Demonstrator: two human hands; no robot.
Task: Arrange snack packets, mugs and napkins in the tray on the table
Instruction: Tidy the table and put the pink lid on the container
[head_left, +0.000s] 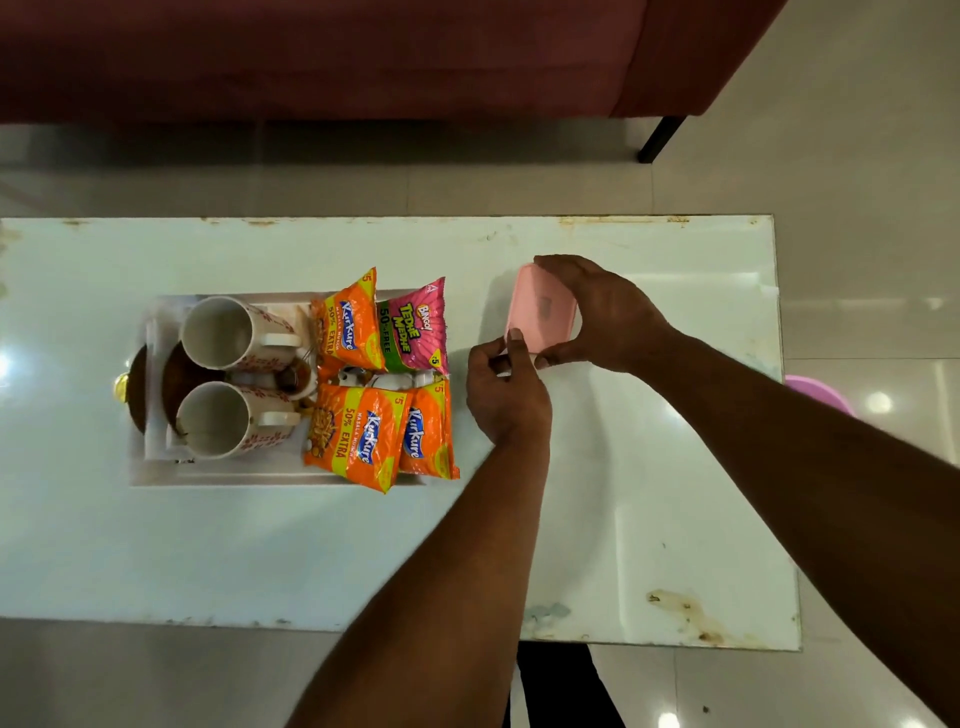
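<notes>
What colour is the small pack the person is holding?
Pale pink; the pack shows best in the head view.

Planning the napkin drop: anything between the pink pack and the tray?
Only bare table lies between the pink pack, gripped by right hand and left hand, and the tray. Four snack packets cover the tray's side nearest it, two mugs the far side; little free floor shows.

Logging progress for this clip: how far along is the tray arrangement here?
Done: two mugs and four snack packets sit in the tray. In hand: the left hand and right hand hold a pink pack, likely napkins, beside the tray. Left: setting it in the tray.
</notes>
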